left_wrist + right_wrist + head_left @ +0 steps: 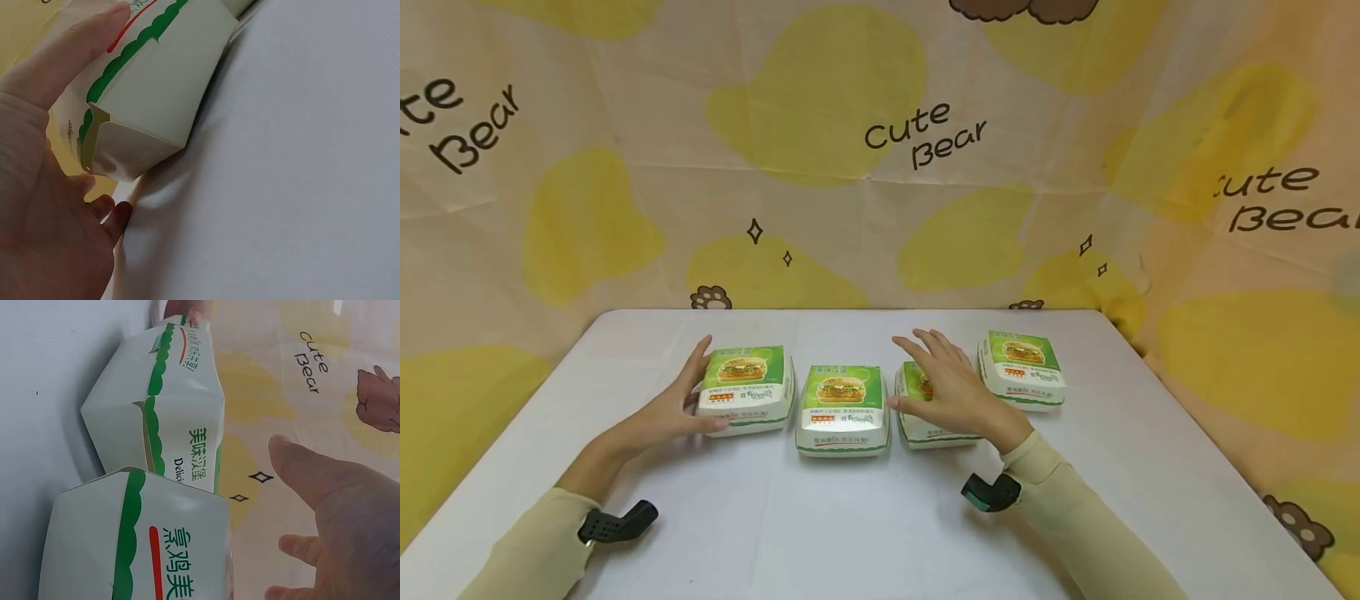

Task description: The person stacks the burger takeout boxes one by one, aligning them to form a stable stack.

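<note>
My left hand point(673, 408) holds the leftmost burger box point(748, 387), a white carton with a green lid and a burger picture. In the left wrist view its thumb point(75, 53) lies against the printed front of the carton, and the other fingers are at the left side. My right hand point(955, 392), fingers spread, hovers over the third burger box point(936, 432) and partly covers it. Between the hands sits a second burger box point(842, 412). In the right wrist view, the right thumb point(306, 472) stands apart from the cartons.
Farther right on the white table point(842, 533) is another burger box point(1021, 371), close beside the third. A patterned cloth point(820, 100) hangs behind the table's back edge and along its sides. Wrist cameras point(617, 523) are strapped over both sleeves.
</note>
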### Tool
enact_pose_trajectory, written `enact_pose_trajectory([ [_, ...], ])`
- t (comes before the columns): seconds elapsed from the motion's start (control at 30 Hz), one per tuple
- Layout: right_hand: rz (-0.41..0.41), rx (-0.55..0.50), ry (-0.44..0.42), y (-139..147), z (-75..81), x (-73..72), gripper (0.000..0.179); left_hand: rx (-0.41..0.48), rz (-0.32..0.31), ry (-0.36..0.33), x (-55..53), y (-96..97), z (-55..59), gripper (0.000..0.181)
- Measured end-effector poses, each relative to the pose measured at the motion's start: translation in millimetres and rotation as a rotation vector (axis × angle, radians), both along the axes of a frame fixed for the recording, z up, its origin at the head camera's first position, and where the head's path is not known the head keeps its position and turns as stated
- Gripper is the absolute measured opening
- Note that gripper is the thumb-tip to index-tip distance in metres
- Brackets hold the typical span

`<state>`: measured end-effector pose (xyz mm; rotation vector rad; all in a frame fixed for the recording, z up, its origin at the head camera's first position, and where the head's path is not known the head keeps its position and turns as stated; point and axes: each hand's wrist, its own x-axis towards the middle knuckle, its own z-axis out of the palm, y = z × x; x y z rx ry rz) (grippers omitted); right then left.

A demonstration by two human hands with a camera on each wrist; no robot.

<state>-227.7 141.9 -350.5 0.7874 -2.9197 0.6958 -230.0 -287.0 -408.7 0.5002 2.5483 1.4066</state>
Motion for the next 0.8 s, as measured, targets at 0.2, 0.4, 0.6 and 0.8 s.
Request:
enact_pose_trajectory([
  [0.2,0.027,-0.001,-0.004,-3.2,0.0,1.1,0.087,0.059,-0.028,-0.037,-1.9,-4.0,-6.3,0.124],
  [0.4,0.085,-0.002,-0.027,-9.9,-0.6,3.1,0.088,0.072,-0.041,-0.033,-5.3,-4.7,-5.0,0.124],
  [0.6,0.136,0.013,-0.039,-18.1,-5.7,6.0,0.090,0.077,-0.051,-0.040,-6.1,-5.7,-4.3,0.124],
  [0.8,0.157,0.058,-0.044,-22.3,-14.9,8.4,0.095,0.086,-0.047,-0.043,-5.8,-3.6,-7.4,0.124],
])
